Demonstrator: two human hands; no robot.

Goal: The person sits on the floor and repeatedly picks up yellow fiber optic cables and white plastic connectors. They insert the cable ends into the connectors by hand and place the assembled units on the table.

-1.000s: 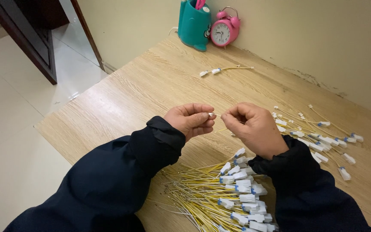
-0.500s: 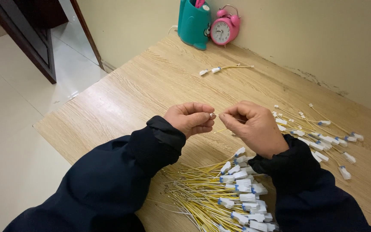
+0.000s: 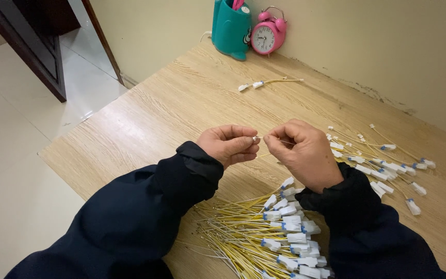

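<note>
Both hands pinched: left hand [image 3: 229,145] fingers grip small white connector [image 3: 254,138], right hand [image 3: 300,155] grips thin yellow wire [image 3: 264,154], above desk [image 3: 181,103] — suggest keeping wire end aligned straight, pinch tight.

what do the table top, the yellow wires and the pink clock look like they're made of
Table top: pale wood or wood-look laminate, matte, with streaky printed-looking grain. Yellow wires: thin leads in glossy yellow plastic insulation, ending in white plastic connectors. Pink alarm clock: likely painted metal or plastic, shiny, with twin bells.
</note>
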